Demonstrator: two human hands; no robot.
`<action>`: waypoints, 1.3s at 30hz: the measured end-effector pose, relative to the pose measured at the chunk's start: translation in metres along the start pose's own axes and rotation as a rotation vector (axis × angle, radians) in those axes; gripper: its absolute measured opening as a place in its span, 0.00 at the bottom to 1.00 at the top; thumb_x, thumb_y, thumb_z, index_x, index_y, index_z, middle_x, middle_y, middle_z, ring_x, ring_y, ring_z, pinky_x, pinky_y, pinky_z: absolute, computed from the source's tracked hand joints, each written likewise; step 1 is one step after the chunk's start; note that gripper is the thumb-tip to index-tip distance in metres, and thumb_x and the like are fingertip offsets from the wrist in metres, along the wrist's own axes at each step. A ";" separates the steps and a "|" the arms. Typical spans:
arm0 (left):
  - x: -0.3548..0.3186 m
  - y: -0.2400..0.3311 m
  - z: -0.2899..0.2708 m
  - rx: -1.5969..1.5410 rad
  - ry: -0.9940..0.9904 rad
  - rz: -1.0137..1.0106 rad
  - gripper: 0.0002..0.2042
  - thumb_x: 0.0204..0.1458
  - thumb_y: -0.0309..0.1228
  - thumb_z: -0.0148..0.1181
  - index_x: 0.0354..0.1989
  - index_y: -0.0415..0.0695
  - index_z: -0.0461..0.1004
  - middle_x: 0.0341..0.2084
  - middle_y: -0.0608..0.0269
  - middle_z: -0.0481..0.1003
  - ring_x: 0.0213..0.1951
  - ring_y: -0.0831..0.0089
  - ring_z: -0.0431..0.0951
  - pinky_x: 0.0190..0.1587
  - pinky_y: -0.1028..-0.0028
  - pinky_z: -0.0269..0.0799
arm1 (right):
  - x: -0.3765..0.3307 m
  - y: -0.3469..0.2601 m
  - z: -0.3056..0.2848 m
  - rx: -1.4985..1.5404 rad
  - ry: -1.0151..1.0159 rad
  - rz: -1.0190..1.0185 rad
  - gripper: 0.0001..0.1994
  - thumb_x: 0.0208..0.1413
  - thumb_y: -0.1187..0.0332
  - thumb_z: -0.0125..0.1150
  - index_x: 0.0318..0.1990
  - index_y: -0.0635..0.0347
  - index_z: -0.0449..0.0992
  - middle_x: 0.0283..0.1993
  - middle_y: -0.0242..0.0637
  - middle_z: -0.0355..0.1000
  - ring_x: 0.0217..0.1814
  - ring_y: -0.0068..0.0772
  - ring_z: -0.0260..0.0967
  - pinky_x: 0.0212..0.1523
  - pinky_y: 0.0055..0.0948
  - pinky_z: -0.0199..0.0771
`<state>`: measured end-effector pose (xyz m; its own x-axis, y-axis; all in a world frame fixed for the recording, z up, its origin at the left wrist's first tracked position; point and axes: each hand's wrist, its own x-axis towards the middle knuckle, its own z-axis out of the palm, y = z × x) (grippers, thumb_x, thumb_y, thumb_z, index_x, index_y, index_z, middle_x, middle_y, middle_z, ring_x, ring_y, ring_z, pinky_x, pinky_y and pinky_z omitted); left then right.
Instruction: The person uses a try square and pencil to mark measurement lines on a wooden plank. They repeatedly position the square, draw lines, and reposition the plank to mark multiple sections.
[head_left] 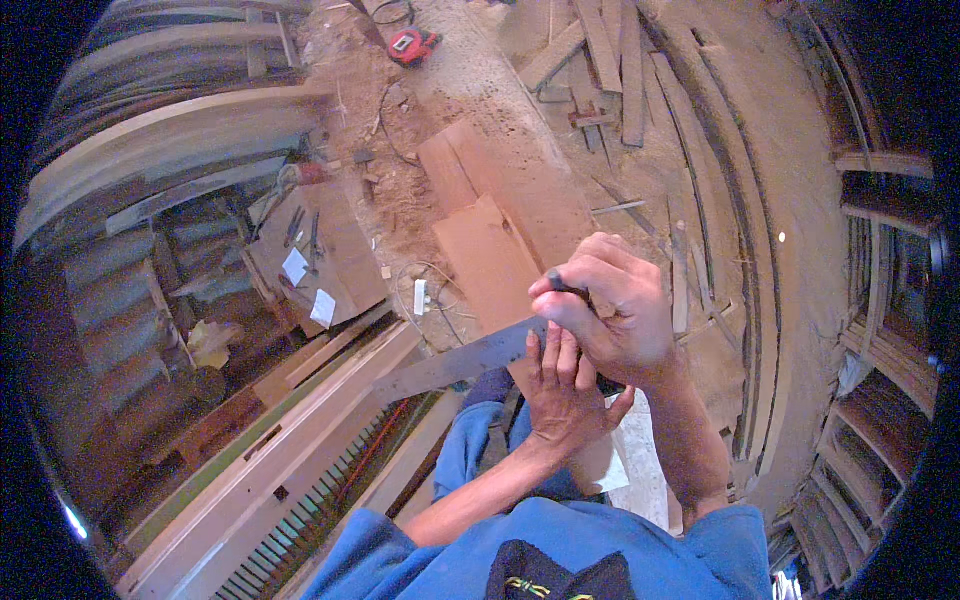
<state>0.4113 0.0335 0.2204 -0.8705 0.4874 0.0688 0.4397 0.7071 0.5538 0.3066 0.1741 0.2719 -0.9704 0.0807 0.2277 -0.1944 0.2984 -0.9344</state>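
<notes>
My right hand (620, 305) is closed round a dark handle (566, 287) whose end pokes out between thumb and forefinger. A long grey handsaw blade (460, 360) reaches from beneath this fist toward the lower left; where it joins the handle is hidden. Just below, my left hand (568, 395) lies with its fingers stretched forward and the thumb apart. Its fingertips are by the blade's edge, and I cannot tell whether they touch it. Under its palm a pale wooden piece (600, 465) shows in part, over my knees.
Reddish boards (485, 250) lie on the dusty floor ahead, with a white power socket (420, 297) and cord beside them. A red tape measure (408, 46) is farther off. A slotted wooden frame (270, 480) stands at left; timber strips (632, 75) lie at right.
</notes>
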 end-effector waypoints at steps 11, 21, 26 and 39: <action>-0.012 0.001 0.000 -0.074 -0.264 -0.118 0.46 0.45 0.52 0.70 0.64 0.35 0.54 0.67 0.34 0.52 0.73 0.38 0.47 0.74 0.40 0.40 | 0.009 0.002 0.038 -0.074 -0.134 -0.108 0.11 0.56 0.59 0.71 0.31 0.54 0.78 0.30 0.32 0.78 0.32 0.37 0.76 0.37 0.35 0.71; 0.001 -0.001 0.000 -0.054 0.051 0.027 0.37 0.46 0.44 0.72 0.59 0.41 0.58 0.66 0.36 0.57 0.73 0.40 0.52 0.74 0.39 0.40 | 0.019 -0.005 -0.023 -0.463 -0.078 -0.191 0.12 0.58 0.64 0.65 0.28 0.59 0.71 0.28 0.38 0.67 0.30 0.44 0.66 0.33 0.41 0.65; 0.007 0.002 -0.006 -0.062 0.054 0.005 0.39 0.46 0.45 0.72 0.61 0.42 0.57 0.67 0.39 0.56 0.73 0.42 0.52 0.75 0.41 0.38 | -0.010 0.015 -0.036 -0.048 0.054 0.349 0.11 0.66 0.62 0.58 0.36 0.60 0.73 0.30 0.40 0.67 0.32 0.41 0.69 0.34 0.36 0.70; 0.029 -0.010 -0.011 -0.012 0.064 -0.065 0.43 0.44 0.44 0.72 0.66 0.45 0.54 0.72 0.43 0.53 0.75 0.44 0.46 0.75 0.42 0.33 | -0.100 0.060 -0.023 0.469 -0.452 0.723 0.19 0.61 0.60 0.66 0.53 0.64 0.73 0.44 0.40 0.77 0.46 0.29 0.74 0.47 0.32 0.75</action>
<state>0.3787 0.0351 0.2255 -0.9094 0.4070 0.0852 0.3799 0.7299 0.5683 0.3954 0.2062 0.1991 -0.8221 -0.3067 -0.4796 0.5282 -0.0968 -0.8436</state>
